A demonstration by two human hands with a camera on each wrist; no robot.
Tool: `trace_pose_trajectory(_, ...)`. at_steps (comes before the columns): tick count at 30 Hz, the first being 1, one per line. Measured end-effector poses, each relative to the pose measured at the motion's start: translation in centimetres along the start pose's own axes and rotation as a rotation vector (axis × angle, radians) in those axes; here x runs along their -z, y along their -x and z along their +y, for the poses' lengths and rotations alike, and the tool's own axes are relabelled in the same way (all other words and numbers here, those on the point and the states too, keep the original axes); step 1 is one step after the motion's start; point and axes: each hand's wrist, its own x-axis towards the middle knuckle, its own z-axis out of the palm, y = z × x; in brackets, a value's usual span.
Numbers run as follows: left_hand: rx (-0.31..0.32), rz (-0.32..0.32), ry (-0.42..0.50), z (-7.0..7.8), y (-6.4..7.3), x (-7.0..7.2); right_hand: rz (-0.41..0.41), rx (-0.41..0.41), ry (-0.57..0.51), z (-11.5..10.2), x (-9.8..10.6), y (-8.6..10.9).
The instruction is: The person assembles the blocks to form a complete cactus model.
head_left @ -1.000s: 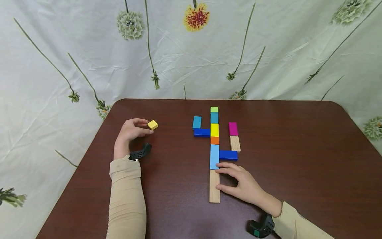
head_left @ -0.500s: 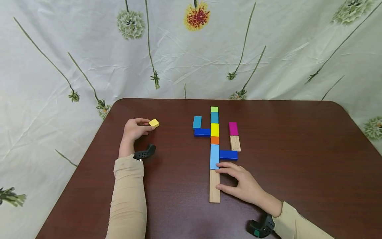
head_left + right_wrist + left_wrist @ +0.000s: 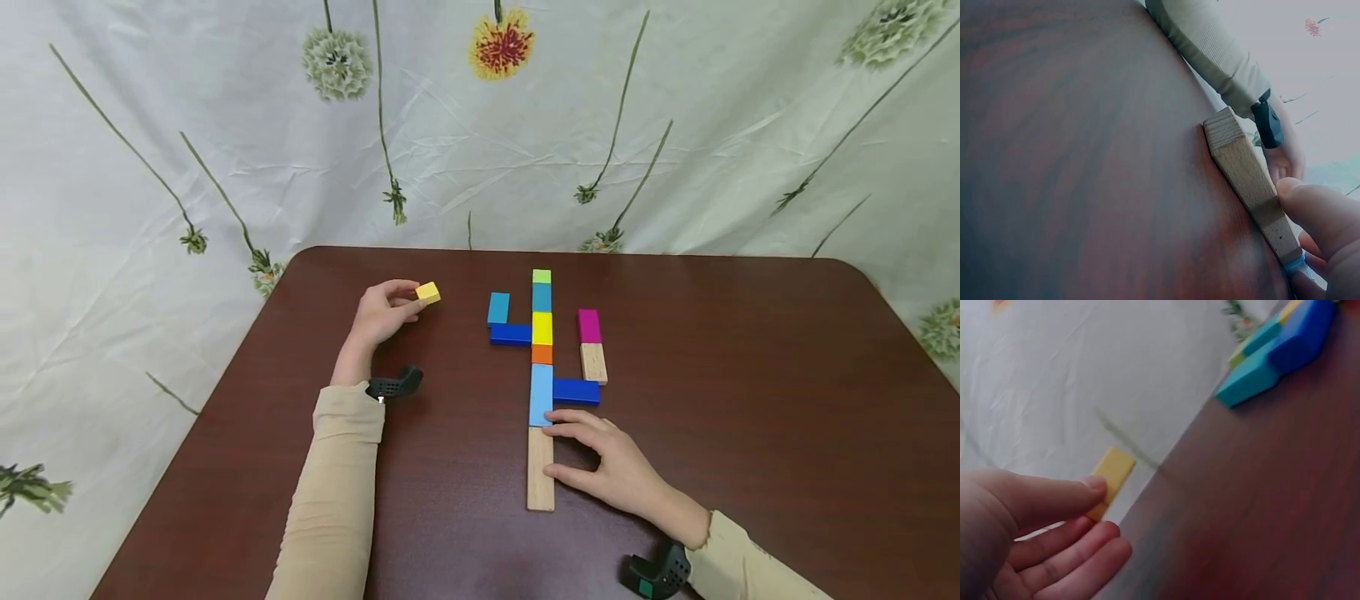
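My left hand pinches a small yellow block between thumb and fingers, over the left part of the table. In the left wrist view the yellow block sticks out past the thumb tip. At the near end of a row of blocks, my right hand lies with relaxed, spread fingers. Its fingertips touch the light blue block, and its thumb is at the edge of the long plain wooden block. The right wrist view shows that thumb against the side of the wooden block.
Beyond the light blue block the row runs on through orange, yellow, teal and green blocks. Dark blue blocks branch left and right, with a teal block, a plain one and a magenta block. A flowered cloth hangs behind.
My left hand has moved right and slightly away from me, carrying the yellow block toward the row. The right hand has stayed in place.
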Motion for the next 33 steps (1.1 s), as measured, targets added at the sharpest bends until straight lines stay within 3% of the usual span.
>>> trace_pose_trajectory(5, -0.108, -0.061, -0.053, 1.2, -0.8, -2.9, 0.003, -0.003, -0.006, 0.0, 0.1, 0.0)
trace_pose_trajectory(12, -0.14, -0.061, -0.06, 2.6, -2.4, -5.5, 0.005, 0.002, 0.001, 0.1, 0.1, 0.0)
trace_pose_trajectory(20, -0.122, -0.1, -0.09, 4.0, -3.8, -6.8, 0.004, 0.014, -0.002, 0.2, 0.2, 0.0)
trace_pose_trajectory(33, -0.08, -0.146, -0.187, 4.2, -4.9, -7.5, 0.005, 0.02, -0.009, 0.1, 0.0, 0.1)
